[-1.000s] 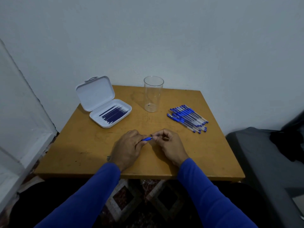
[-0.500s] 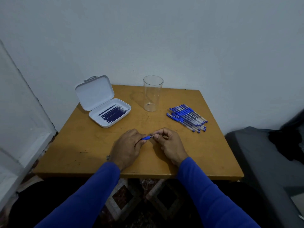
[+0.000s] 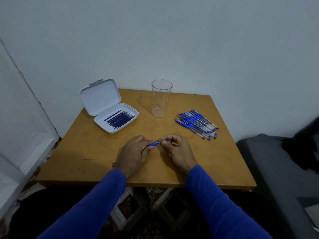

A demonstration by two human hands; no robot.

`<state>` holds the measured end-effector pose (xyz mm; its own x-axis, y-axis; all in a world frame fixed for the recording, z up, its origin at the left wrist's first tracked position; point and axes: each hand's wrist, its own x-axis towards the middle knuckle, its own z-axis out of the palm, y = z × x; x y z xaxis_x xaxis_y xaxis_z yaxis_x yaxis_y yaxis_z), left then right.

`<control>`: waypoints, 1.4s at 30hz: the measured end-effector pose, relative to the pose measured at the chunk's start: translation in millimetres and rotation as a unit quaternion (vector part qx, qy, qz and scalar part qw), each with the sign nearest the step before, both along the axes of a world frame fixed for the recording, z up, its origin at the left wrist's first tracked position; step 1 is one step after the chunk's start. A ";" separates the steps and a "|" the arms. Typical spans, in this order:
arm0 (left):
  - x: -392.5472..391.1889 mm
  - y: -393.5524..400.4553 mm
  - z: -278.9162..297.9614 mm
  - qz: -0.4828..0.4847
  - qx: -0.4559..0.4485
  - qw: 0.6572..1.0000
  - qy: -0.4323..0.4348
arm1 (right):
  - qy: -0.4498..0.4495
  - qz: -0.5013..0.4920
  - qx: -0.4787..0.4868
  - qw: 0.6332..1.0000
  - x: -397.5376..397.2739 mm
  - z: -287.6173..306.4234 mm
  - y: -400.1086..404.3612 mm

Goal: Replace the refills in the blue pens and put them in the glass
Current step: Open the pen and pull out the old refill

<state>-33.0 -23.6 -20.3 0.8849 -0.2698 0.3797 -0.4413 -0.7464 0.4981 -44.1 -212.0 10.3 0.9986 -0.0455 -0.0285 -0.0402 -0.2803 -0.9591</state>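
Over the near middle of the wooden table (image 3: 89, 152), my left hand (image 3: 133, 154) grips a blue pen (image 3: 153, 144) by its body, most of which is hidden in the fist. My right hand (image 3: 177, 150) pinches the pen's metal tip end between thumb and fingers. A clear, empty glass (image 3: 161, 98) stands upright at the back middle. Several blue pens (image 3: 196, 124) lie in a pile at the right. An open white case (image 3: 112, 116) at the back left holds several dark blue refills (image 3: 119, 119).
The table stands against a white wall. A white door frame (image 3: 22, 135) is on the left, and a dark grey seat (image 3: 279, 169) with black cloth on the right. Patterned floor shows under the table's near edge.
Both hands stay together on the pen; they have barely shifted. The view has moved very slightly.
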 end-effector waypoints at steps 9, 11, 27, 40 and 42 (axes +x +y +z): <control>-1.0 0.9 -0.2 0.037 -0.011 0.999 0.000 | -0.039 0.004 -0.208 0.977 2.7 4.8 6.6; -1.8 1.7 0.5 0.049 -0.014 0.999 -0.004 | -0.034 0.027 -0.267 0.963 6.7 8.0 11.7; -3.2 1.8 -1.5 0.044 -0.007 0.999 -0.013 | -0.040 -0.009 -0.238 0.970 3.9 7.7 17.2; -2.9 2.0 -2.2 0.029 -0.051 0.998 -0.022 | 0.033 -0.050 0.237 0.970 -3.9 14.0 20.4; -2.8 1.9 -2.0 0.028 -0.049 0.998 -0.020 | 0.045 -0.036 0.269 0.961 -3.6 16.4 18.6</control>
<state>-35.8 -21.6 -22.3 0.8811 -0.1801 0.4374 -0.4213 -0.7192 0.5525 -47.7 -193.5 26.7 0.9856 -0.0693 -0.1543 -0.1313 0.2613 -0.9563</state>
